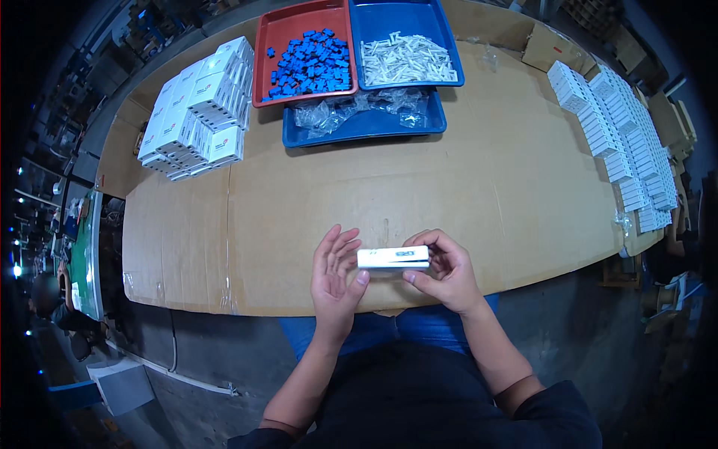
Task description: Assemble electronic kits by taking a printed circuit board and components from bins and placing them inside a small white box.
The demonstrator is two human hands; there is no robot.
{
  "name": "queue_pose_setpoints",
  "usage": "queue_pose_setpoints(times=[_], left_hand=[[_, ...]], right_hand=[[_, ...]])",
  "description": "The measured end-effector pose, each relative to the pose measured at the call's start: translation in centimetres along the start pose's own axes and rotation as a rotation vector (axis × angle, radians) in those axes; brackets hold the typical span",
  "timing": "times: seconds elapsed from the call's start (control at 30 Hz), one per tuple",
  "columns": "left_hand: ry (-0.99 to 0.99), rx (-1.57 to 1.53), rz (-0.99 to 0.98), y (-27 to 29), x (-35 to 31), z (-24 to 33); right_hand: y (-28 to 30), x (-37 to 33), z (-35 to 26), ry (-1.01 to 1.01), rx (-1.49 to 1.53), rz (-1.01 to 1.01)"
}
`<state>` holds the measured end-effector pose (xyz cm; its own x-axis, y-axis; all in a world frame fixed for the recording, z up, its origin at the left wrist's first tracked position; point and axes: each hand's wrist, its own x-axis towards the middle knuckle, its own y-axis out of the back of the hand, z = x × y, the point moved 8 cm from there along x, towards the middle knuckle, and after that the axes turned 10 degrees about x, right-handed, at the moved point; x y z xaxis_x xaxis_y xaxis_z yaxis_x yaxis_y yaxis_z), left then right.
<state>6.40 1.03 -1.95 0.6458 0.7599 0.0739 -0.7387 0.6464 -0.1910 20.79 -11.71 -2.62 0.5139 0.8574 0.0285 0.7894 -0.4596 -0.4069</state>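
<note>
A small white carton (393, 259) with dark print on its side is held level above the near edge of the cardboard-covered table. My right hand (451, 275) grips its right end, thumb below and fingers behind. A dark gap runs along the carton's right part, perhaps a flap edge. Beside the left end is my left hand (333, 275), open, its fingers spread and raised. The left thumb tip is close to the carton's lower left corner; whether it touches, I cannot tell.
At the far side stand a red tray (265, 75) of blue plastic pieces, a blue tray (449, 45) of white pieces and a lower blue tray (366, 138) holding clear bags. White cartons are stacked at left (176, 112) and right (617, 142).
</note>
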Motion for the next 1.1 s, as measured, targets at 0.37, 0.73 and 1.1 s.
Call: queue_pose_setpoints(times=[0.37,0.73,1.1], left_hand=[[0.020,0.035,-0.215,-0.9,-0.8,-0.2],[-0.059,0.144,-0.389,-2.2,-1.1,1.9],[-0.063,0.170,-0.396,-2.0,-1.5,1.4]], right_hand=[[-0.3,-0.5,0.2,-0.082,0.175,-0.002],[-1.0,-0.9,-0.8,0.045,0.074,-0.141],[-1.2,-0.9,-1.1,0.043,0.019,-0.177]])
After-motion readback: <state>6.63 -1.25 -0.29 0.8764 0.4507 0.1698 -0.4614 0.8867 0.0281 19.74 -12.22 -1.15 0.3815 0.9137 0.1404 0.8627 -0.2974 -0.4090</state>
